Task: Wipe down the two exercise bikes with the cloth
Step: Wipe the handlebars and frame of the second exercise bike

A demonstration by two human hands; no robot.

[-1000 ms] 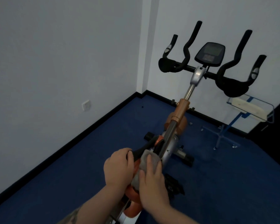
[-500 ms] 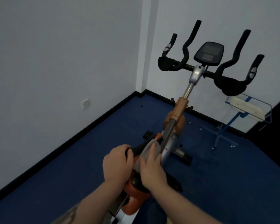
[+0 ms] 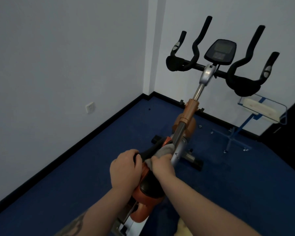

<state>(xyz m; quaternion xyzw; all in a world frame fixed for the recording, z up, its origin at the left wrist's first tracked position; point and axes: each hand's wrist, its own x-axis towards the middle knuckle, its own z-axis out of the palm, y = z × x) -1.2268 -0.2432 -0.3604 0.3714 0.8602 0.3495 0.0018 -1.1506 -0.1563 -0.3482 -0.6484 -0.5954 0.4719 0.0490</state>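
now right hand [image 3: 162, 165] pinching grey cloth [image 3: 165, 149] (probably), left hand [image 3: 124, 169] gripping bike saddle [image 3: 148, 153]

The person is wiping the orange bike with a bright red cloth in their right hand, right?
Almost. The cloth is grey, not bright red. The head view shows the right hand pressing it against the orange exercise bike, near its silver post, while the left hand holds the bike.
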